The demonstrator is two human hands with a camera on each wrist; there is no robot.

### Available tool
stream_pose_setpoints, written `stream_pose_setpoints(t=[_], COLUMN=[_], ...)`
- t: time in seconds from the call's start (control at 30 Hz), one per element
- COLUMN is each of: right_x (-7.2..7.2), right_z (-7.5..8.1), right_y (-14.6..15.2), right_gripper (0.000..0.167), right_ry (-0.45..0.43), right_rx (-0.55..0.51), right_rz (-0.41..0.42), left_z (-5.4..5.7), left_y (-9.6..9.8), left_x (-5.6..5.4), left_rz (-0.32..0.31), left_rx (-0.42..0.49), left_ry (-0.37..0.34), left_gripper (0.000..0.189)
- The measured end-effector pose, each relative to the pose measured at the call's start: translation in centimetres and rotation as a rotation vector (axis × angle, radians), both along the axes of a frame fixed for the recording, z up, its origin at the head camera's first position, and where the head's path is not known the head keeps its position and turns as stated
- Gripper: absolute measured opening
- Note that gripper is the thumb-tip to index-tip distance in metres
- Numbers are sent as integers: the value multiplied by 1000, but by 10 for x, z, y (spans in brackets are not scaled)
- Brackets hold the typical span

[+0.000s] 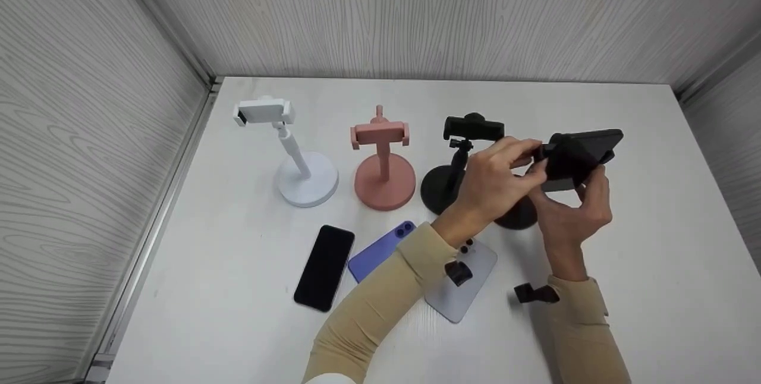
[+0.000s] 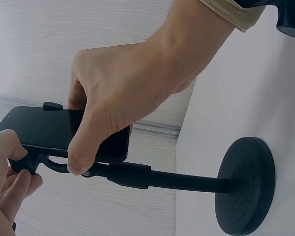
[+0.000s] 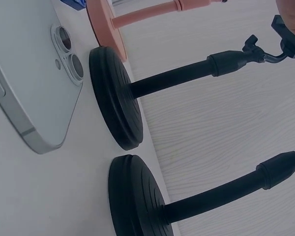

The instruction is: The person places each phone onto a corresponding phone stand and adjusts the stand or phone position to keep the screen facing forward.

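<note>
A black phone (image 2: 44,129) sits in the clamp of the rightmost black phone stand, whose round base (image 2: 246,184) shows in the left wrist view. My left hand (image 1: 496,176) grips one end of the phone, thumb at its lower edge and fingers over the upper edge. At the other end, my right hand (image 1: 574,214) pinches the clamp's lower jaw between thumb and fingers. One clamp tab (image 2: 53,106) shows on the phone's upper edge. In the right wrist view the clamp is mostly out of frame, while that stand's pole (image 3: 216,199) is visible.
Left of my hands stand another black stand (image 1: 474,128), a pink stand (image 1: 384,182) and a white stand (image 1: 306,179), their clamps holding nothing. In front lie a black phone (image 1: 324,268), a purple phone (image 1: 377,250) and a silver phone (image 1: 458,295), partly under my left forearm.
</note>
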State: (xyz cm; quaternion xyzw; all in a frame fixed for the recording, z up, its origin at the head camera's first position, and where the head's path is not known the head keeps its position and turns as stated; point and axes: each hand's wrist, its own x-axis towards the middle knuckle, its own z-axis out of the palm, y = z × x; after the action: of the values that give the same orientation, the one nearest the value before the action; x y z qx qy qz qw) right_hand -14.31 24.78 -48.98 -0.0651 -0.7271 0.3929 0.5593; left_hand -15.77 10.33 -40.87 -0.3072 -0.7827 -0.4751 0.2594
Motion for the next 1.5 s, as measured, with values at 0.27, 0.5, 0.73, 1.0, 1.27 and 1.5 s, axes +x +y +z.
stream_pose_setpoints(t=[0.27,0.5,0.73,1.0,1.27,1.5], right_x=[-1,-2,-2,-2,-1,0], right_z=[1,2,2,2,2,0], right_y=[-3,-5,-5,-4,-5,-5], right_gripper=[66,69,66,70,70,71], right_ry=[1,7,10,2,-8,2], right_rx=[-7,-1,10,-2,2,16], right_rz=[-26,-49,-59,-27,-29,-15], left_z=[0,1,1,1,3,4], left_y=[-1,-2,-3,-2,-3,-4], left_x=[0,-1,-1,-1,-2,-2], left_rz=[-11,-39,-52,-64,-63,-63], left_rx=[3,1,0,21,-6,-17], left_ry=[1,-22,-37,-56,-42,-29], left_gripper=[21,21,21,21,21,20])
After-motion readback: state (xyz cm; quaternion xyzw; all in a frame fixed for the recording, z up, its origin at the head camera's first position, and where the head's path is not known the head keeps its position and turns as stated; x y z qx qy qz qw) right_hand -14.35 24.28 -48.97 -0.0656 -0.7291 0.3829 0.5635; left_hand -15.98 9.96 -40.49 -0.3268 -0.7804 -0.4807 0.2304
